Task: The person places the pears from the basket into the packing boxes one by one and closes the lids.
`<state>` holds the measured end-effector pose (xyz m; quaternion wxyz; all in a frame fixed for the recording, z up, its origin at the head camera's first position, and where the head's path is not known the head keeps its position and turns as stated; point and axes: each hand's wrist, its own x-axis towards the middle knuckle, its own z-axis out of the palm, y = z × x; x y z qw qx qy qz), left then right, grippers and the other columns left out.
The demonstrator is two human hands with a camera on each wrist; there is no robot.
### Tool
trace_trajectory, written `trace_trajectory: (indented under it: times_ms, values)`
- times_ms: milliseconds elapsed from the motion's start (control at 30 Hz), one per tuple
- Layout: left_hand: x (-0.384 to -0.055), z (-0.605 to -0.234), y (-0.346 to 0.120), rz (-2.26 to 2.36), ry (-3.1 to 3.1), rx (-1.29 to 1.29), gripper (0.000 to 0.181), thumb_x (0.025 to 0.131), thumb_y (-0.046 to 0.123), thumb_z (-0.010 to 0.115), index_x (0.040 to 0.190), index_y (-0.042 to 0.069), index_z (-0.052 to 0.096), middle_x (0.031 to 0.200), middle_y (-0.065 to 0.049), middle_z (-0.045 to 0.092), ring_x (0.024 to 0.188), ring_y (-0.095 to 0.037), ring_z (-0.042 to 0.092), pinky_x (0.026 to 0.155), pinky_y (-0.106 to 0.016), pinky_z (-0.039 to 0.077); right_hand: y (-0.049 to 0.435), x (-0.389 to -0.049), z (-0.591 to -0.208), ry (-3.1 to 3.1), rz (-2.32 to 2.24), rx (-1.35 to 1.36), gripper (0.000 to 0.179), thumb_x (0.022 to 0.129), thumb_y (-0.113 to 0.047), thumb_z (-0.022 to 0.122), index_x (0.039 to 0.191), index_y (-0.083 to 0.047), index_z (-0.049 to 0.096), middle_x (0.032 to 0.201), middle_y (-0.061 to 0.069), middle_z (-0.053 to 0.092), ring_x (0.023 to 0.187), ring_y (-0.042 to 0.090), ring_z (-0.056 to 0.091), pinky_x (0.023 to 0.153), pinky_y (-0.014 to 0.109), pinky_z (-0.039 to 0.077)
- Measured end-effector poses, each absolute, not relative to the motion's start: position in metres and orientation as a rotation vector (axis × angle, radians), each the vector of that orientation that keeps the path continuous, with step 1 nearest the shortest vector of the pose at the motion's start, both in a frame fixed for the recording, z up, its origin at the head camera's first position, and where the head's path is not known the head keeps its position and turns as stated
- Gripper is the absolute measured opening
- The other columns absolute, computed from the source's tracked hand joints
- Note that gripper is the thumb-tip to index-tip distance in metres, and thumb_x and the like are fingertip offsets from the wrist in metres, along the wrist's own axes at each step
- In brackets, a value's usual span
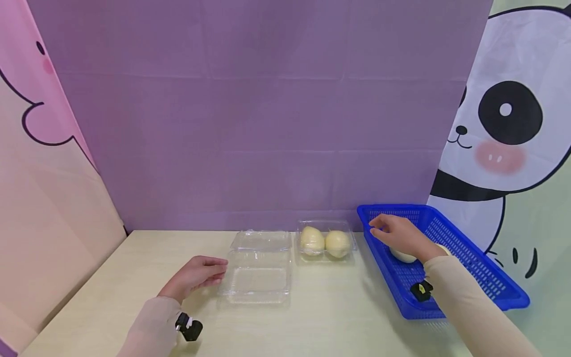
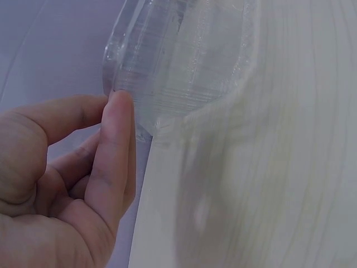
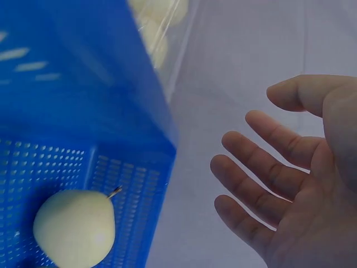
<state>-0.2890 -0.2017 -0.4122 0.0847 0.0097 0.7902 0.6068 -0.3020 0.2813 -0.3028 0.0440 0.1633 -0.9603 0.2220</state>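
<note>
On my feed, the counter [image 1: 111, 302] spreads widest left of the boxes; its rear edge meets a purple backdrop [image 1: 250, 119]. Near that edge a closed clamshell [image 1: 327, 225] holds two pears [image 1: 312, 241], a narrow gap from the open clamshell [image 1: 256, 285]. A broader strip, toward me, separates the latter from the blue basket [image 1: 397, 282]. My left hand [image 1: 196, 274] pinches the open clamshell's left rim; right hand [image 1: 401, 234] hangs over the basket's rear-left part, fingers released, slightly bent. Open clamshell: clear, glossy, ridged. Basket pear [image 3: 75, 229]: pale, smooth, rounded, dark-stemmed.
</note>
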Motion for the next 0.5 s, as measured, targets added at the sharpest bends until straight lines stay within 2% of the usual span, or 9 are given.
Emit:
trace_trajectory:
  times_ms: [500]
  values:
    - [-0.289,-0.414,-0.201,1.810,2.364,0.012,0.037,0.098,0.004,0.063,0.127,-0.018,0.056,0.101,-0.013,0.069,0.080,-0.013,0.063,0.071,-0.025,0.059,0.318,-0.322,-0.311,-3.042,0.614,0.456,0.037,0.099,-0.023,0.062,0.124,0.004,0.062,0.123,0.024,0.063,0.117,0.046,0.055,0.097,0.061,0.046]
